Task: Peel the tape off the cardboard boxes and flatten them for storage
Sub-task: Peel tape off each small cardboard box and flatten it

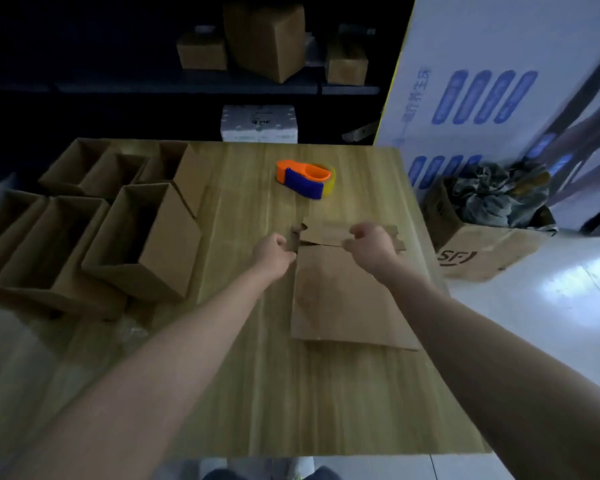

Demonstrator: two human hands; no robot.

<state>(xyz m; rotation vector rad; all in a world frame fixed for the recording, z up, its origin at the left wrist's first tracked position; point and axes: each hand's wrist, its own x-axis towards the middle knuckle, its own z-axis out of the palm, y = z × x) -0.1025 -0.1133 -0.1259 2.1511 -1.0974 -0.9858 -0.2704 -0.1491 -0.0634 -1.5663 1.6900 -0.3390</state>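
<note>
Pinched far flaps of flattened box point(343, 299) with left hand point(273, 252), right hand point(372, 242); needed even pressing along creases.

Boxes point(146, 237) and flat box point(343, 299): plain brown. Table point(257, 375): pale wood grain. Dispenser point(303, 176) at 12 o'clock: orange/blue, yellowish tape point(329, 184). Panel point(482, 46) at 2 o'clock: white, blue ovals.

Orange-blue tape dispenser point(305, 177) at 12 o'clock on wooden table point(326, 393), white foam box point(259, 123) beyond it, SF carton point(489, 251) of crumpled material on floor at 2 o'clock.
</note>
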